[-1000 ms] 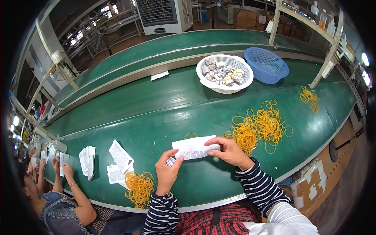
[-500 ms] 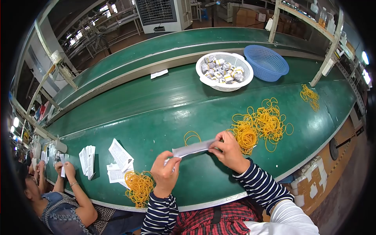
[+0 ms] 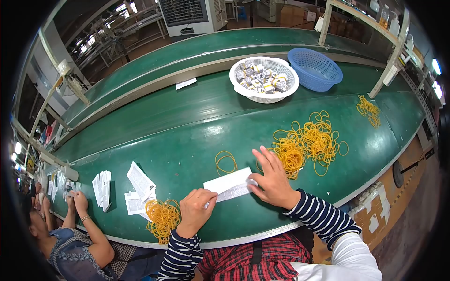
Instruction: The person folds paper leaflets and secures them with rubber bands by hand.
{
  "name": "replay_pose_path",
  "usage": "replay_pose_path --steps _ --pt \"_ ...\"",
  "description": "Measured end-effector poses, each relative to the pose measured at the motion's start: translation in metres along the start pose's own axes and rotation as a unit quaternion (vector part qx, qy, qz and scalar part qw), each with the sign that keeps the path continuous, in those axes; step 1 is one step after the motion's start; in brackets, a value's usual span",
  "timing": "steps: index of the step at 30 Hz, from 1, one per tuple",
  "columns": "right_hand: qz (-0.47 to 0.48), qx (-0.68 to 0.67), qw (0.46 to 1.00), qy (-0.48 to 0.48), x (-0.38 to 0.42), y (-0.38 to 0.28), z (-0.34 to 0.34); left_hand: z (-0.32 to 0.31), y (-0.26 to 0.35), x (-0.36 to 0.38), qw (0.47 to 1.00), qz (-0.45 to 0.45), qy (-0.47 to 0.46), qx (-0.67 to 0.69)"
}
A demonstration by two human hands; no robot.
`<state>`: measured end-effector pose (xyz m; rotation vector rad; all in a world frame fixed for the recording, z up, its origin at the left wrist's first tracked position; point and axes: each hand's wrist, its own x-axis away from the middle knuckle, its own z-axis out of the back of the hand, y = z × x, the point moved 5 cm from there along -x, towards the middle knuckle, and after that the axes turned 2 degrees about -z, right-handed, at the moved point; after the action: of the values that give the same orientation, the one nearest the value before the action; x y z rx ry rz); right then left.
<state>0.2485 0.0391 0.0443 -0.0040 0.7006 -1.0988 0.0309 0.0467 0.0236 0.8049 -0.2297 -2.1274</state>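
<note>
On green belt table point(image 3: 187, 140): left hand point(image 3: 194, 210) pinches folded white printed leaflet point(image 3: 229, 184) at its end; right hand point(image 3: 271, 180) presses it flat, fingers spread, beside yellow rubber-band pile point(image 3: 304, 145).

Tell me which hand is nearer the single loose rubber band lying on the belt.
Right. The right hand lies just right of the single rubber band, fingers spread. The left hand sits farther off, below the band, pinching the folded leaflet.

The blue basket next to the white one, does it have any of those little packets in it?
No, the blue basket shows only its bare mesh inside, while the packets are all piled in the white basket beside it.
</note>
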Motion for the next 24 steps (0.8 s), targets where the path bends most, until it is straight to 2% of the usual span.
replay_pose_path --steps 3,4,7,8,11,15,16,19,24 --pt "0.184 0.096 0.978 0.026 0.016 -0.011 -0.004 -0.002 0.005 0.007 0.999 -0.029 -0.030 0.006" --pt "0.201 0.073 0.977 0.002 0.020 -0.013 -0.007 -0.002 0.009 0.009 0.998 -0.041 -0.037 0.009" --pt "0.136 -0.064 0.986 -0.067 0.025 -0.014 -0.010 -0.002 0.021 0.025 0.986 -0.141 -0.064 -0.055" --pt "0.133 -0.076 0.987 -0.044 0.024 -0.017 -0.007 0.000 0.023 0.029 0.984 -0.155 -0.058 -0.064" --pt "0.203 -0.103 0.964 -0.136 0.041 -0.014 -0.021 0.006 0.031 0.041 0.980 -0.176 -0.047 -0.077" --pt "0.255 -0.056 0.956 -0.137 0.053 -0.025 -0.018 0.005 0.034 0.046 0.984 -0.150 -0.076 -0.056" --pt "0.248 -0.068 0.957 -0.132 0.057 -0.025 -0.019 0.004 0.034 0.048 0.985 -0.140 -0.088 -0.050" --pt "0.151 -0.108 0.975 -0.126 0.059 -0.017 -0.014 0.004 0.031 0.053 0.996 -0.033 -0.083 -0.015" --pt "0.028 -0.138 0.986 -0.083 0.056 -0.007 -0.013 0.003 0.026 0.058 0.996 0.078 -0.006 0.035"
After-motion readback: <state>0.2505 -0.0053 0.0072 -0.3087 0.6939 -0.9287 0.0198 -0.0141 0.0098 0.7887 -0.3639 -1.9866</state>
